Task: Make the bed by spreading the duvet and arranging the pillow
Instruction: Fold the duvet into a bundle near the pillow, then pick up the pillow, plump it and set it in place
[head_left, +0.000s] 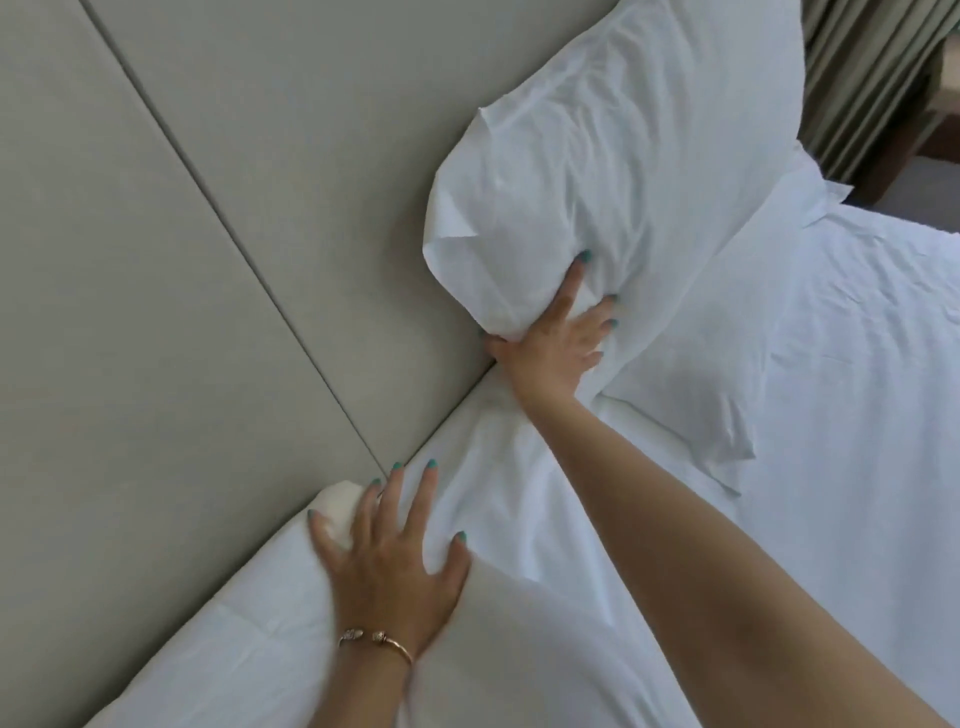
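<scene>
We see the right hand (556, 338) at the lower end of the upright white pillow (613, 156), which leans against the grey padded headboard (208, 234); the fingers (576, 280) are spread and pressed into the pillowcase while the thumb hooks round the pillow's bottom corner, so it holds the pillow there. A second pillow (691, 395) lies flat just beside that hand, partly under the upright one. Our left hand (389, 561) rests flat with its fingers wide on the white sheet (519, 519) near the headboard, gripping nothing, a gold bracelet (376, 642) on its wrist. The white duvet (872, 364) lies rumpled across the bed at right, below striped curtains (862, 78).
</scene>
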